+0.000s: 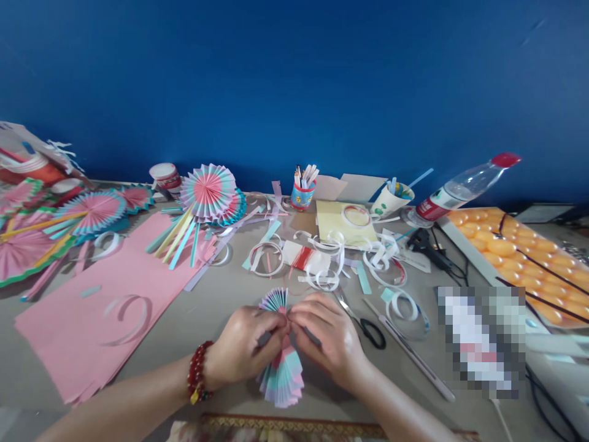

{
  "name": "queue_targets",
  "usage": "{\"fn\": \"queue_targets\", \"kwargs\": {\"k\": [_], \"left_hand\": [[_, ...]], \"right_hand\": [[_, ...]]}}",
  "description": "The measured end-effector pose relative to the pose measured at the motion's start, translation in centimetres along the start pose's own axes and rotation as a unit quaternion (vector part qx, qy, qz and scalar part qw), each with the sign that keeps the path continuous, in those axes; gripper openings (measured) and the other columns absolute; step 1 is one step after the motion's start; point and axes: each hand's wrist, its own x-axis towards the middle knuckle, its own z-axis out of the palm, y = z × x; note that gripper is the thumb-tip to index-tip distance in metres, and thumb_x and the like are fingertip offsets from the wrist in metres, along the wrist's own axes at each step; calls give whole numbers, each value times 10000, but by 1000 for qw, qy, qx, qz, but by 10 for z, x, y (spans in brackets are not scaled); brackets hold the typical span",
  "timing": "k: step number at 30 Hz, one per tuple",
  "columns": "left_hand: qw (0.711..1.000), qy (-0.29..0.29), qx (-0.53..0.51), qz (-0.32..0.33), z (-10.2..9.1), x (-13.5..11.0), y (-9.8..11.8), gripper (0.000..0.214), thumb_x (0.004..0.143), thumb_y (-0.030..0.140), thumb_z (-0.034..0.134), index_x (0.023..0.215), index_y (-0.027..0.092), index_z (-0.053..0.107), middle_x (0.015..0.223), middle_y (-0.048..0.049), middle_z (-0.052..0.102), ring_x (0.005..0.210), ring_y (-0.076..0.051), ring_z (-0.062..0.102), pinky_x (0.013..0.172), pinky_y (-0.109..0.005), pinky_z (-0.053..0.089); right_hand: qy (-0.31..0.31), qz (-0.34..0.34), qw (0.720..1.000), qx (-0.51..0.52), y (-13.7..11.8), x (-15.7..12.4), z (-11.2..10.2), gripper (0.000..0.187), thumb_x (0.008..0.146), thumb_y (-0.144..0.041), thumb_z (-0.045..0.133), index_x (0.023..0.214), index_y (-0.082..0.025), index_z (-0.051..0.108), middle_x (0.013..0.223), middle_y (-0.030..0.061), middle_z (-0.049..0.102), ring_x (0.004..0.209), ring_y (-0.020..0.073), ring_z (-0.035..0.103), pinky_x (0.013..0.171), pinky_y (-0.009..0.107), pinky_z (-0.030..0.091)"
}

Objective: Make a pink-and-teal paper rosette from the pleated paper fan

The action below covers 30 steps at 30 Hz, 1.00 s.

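Observation:
A pleated paper fan (281,383) in pink, mint and lilac stands above the table at the centre, its folds spreading out at the top and bottom. My left hand (251,341) pinches its middle from the left, thumb and fingers closed on the folds. From the other side, my right hand (326,337) also closes its fingertips on the fan's middle. The exact spot between the fingertips is hidden. Just right of my right hand lie scissors (372,333) with black handles and a long, thin silver tool (414,356).
Pink paper sheets (92,319) and finished fans (208,191) lie left. Curled white strips (331,270), a pen cup (304,193) and a white cup (391,199) are behind. To the right are a bottle (460,190), a black glue gun (430,252) and an orange-patterned board (519,258).

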Motion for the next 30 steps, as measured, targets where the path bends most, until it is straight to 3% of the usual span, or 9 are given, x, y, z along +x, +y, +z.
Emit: {"fn": "queue_targets", "kwargs": {"k": [12,24,30], "left_hand": [[1000,-4,9,-23,-1,1,0,171,895,159,461,732,204,487,621,19,550,588,-129,531,599,-218,354],[995,27,93,19,0,3,3,136,883,189,463,799,191,570,637,-19,599,586,-171,562,575,-255,344],[997,17,68,19,1,1,2,134,881,180,462,791,197,560,648,-16,601,598,-164,559,592,-246,348]], "right_hand": [[5,7,999,-35,-3,-1,-4,149,892,-123,565,985,-200,653,917,61,710,851,210,611,794,368,522],[6,20,998,-66,-5,-4,-1,93,891,-155,543,855,-202,614,832,45,667,804,198,563,754,349,447],[9,24,997,-70,-2,-5,1,133,879,-123,543,771,-199,563,763,21,628,750,177,540,734,334,414]]}}
